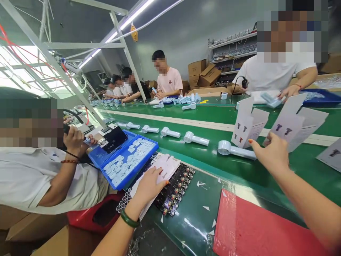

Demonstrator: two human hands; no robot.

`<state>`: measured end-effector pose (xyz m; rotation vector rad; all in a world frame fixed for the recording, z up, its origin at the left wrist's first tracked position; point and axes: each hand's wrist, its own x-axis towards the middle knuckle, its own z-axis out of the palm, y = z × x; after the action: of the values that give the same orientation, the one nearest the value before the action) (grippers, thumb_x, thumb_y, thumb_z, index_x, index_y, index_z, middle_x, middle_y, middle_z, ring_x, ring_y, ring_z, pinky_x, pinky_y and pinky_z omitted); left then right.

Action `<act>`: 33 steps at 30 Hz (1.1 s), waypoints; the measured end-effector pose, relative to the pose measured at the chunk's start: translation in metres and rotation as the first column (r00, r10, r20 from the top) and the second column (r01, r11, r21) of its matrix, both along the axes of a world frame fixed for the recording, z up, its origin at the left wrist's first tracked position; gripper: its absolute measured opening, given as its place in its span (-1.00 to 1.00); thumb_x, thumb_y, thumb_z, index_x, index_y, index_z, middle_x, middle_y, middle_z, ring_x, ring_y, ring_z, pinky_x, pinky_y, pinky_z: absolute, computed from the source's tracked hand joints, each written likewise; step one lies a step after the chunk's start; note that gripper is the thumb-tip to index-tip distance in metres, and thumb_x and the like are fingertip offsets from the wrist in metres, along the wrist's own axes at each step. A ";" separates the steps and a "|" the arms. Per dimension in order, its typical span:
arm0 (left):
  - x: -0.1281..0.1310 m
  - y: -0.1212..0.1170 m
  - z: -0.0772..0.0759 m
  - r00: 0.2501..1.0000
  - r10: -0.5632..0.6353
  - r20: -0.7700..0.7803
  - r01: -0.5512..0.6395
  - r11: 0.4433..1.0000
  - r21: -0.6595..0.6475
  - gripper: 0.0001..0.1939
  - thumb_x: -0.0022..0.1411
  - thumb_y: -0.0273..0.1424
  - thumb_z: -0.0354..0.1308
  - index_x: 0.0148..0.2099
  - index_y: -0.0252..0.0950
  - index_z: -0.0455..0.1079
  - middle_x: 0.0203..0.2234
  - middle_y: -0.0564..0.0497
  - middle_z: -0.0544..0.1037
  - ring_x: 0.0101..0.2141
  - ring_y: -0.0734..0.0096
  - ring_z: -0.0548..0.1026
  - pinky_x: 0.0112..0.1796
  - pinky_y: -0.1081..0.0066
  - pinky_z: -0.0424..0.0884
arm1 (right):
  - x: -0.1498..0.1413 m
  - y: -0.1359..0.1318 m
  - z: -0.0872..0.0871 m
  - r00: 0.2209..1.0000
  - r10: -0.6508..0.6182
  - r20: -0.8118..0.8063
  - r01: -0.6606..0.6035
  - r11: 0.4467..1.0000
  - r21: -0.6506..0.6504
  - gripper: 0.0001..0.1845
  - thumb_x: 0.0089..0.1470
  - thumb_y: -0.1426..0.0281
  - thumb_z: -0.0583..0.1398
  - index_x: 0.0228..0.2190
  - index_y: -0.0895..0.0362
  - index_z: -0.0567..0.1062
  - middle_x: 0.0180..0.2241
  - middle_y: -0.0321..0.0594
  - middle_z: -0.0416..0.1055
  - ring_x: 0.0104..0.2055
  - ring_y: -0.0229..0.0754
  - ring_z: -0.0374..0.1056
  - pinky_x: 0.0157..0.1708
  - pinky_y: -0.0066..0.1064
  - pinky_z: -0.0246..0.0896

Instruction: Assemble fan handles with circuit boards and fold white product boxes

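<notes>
My left hand (149, 185) lies on a stack of flat white cards (167, 167), fingers curled over the top card and pinching its edge. The stack rests on a dark tray of small parts (177, 192). My right hand (270, 153) is raised over the green conveyor belt (213, 124) and holds a folded white carton (293, 124) printed with small fan pictures. A second folded carton (247, 124) stands just left of it. A white handheld fan (236, 149) lies on the belt below my right hand.
Several more white fans (196, 138) lie in a row along the belt. A blue tray of white parts (128, 160) sits at left beside a seated person (39, 170) with a tool. A red sheet (253, 227) lies near right. Other workers sit across the belt.
</notes>
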<state>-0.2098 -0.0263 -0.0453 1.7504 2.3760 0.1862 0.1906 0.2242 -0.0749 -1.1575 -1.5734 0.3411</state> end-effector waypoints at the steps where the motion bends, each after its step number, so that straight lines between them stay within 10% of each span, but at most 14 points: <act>1: -0.001 0.000 0.000 1.000 -0.025 -0.005 0.025 1.000 0.014 -0.33 0.25 -0.05 0.14 0.29 -0.28 0.29 0.28 -0.23 0.32 0.27 -0.03 0.25 0.26 0.06 0.15 | -0.005 -0.012 0.002 1.000 -0.027 0.014 0.028 0.999 -0.041 -0.39 0.11 0.08 0.23 0.06 0.25 0.39 -0.13 0.23 0.35 0.12 0.37 0.21 0.02 0.20 0.09; 5: -0.008 -0.001 0.002 0.993 -0.119 0.012 0.118 0.992 0.046 -0.37 0.27 -0.07 0.13 0.27 -0.28 0.31 0.22 -0.22 0.39 0.23 -0.02 0.32 0.24 0.10 0.19 | -0.052 -0.069 0.006 0.988 0.123 0.092 -0.103 0.975 -0.198 -0.57 0.14 0.15 0.17 -0.06 0.16 0.51 -0.12 0.02 0.47 -0.20 0.03 0.46 -0.14 -0.06 0.37; 10: -0.018 -0.007 0.009 0.986 -0.167 0.028 0.166 0.985 0.047 -0.25 0.14 -0.05 0.25 0.30 -0.30 0.29 0.23 -0.21 0.39 0.22 -0.08 0.34 0.22 0.09 0.22 | -0.126 -0.123 0.007 0.874 0.457 0.166 -0.387 0.861 -0.330 -0.64 0.24 0.25 0.12 0.01 0.10 0.50 -0.12 -0.15 0.55 -0.13 -0.14 0.50 -0.11 -0.31 0.42; 18: -0.026 -0.018 0.006 0.987 -0.156 0.040 0.152 0.985 0.085 -0.27 0.18 -0.12 0.21 0.33 -0.30 0.24 0.26 -0.18 0.36 0.23 -0.04 0.34 0.22 0.10 0.22 | -0.212 -0.113 0.008 0.739 0.518 0.431 -0.346 0.840 -0.418 -0.69 0.29 0.25 0.20 -0.01 0.14 0.47 0.07 -0.08 0.39 0.09 -0.02 0.35 0.10 0.00 0.28; 33: -0.010 -0.033 -0.006 0.979 -0.197 -0.049 0.202 0.969 0.145 -0.39 0.29 -0.12 0.12 0.34 -0.12 0.24 0.29 -0.17 0.28 0.26 -0.04 0.23 0.24 0.02 0.15 | -0.217 -0.118 0.015 0.716 0.558 0.420 -0.408 0.822 -0.396 -0.69 0.28 0.30 0.20 0.00 0.16 0.47 0.05 -0.08 0.43 0.08 -0.04 0.37 0.09 -0.05 0.29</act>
<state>-0.2199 -0.0593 -0.0512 2.0625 2.2411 0.3143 -0.0263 0.1067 -0.0600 -1.0724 -2.3941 0.6562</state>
